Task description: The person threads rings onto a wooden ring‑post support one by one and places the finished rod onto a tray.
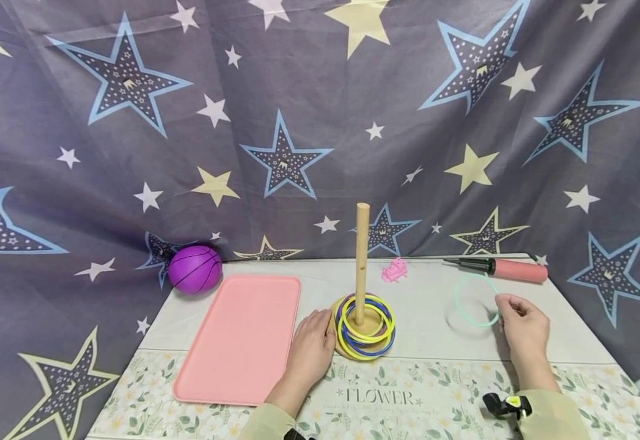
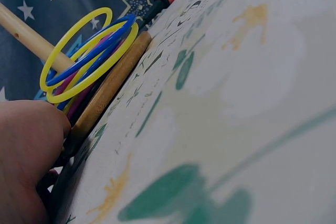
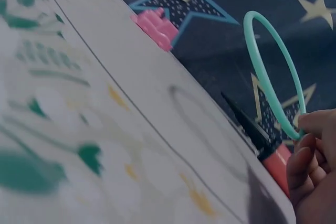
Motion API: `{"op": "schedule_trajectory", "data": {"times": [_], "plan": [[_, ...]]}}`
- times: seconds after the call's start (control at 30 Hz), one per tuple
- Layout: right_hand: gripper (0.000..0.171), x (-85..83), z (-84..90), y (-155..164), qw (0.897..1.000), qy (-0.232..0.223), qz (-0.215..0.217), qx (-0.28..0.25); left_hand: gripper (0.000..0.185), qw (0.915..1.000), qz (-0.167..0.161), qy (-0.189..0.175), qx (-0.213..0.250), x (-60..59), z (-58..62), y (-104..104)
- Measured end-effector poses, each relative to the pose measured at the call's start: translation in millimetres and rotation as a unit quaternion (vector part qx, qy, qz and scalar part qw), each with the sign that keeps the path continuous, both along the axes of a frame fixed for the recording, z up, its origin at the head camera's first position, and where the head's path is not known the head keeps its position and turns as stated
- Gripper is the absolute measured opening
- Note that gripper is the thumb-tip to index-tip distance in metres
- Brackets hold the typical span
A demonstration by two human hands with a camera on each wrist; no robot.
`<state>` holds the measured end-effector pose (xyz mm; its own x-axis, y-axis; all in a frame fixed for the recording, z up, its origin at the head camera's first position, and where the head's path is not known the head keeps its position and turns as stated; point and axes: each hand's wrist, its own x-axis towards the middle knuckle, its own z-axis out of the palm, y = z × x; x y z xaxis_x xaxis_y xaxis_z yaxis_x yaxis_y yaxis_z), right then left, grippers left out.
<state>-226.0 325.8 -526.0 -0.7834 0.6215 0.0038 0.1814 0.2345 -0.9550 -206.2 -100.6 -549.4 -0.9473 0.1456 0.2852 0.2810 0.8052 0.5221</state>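
A mint-green ring (image 1: 457, 299) is pinched between thumb and fingers of my right hand (image 1: 523, 324). In the right wrist view the ring (image 3: 261, 72) is tilted in the air, its shadow falling on the tabletop. My left hand (image 1: 313, 342) rests palm-down at the left edge of a round wooden base (image 1: 339, 351), fingers extended. From that base rises an upright wooden peg (image 1: 362, 256). Several yellow, blue and purple rings lie stacked loosely round the peg's foot, with a yellow ring (image 2: 52, 56) tilted on top in the left wrist view.
Left of the stand lies a pink tray (image 1: 242, 336), with a purple ball (image 1: 195, 269) behind it. A small pink toy (image 1: 394, 270) sits behind the stand. At the back right is a hand pump (image 1: 518, 270). A starry curtain (image 1: 297, 73) hangs along the table's back edge.
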Motion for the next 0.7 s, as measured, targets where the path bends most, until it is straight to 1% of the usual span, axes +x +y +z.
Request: {"op": "schedule_trajectory", "data": {"times": [0.13, 0.3, 0.5, 0.7], "plan": [[0.039, -1.1, 9.9, -15, 1.000, 0.007, 0.023, 0.000, 0.050, 1.0000, 0.001, 0.005, -0.003, -0.3, -0.7, -1], [0.040, -2.3, 22.2, -34, 0.999, 0.018, 0.049, 0.014, 0.050, 1.0000, 0.000, -0.005, -0.001, -1.1, -0.3, 0], [0.039, -0.2, 37.9, -53, 0.995, 0.047, 0.079, 0.032, 0.050, 1.0000, 0.000, -0.006, 0.004, -0.3, 0.9, 0], [0.037, 3.8, 53.4, -63, 0.991, 0.080, 0.105, 0.021, 0.050, 1.0000, -0.001, -0.004, 0.003, 0.1, 1.3, 0]]}}
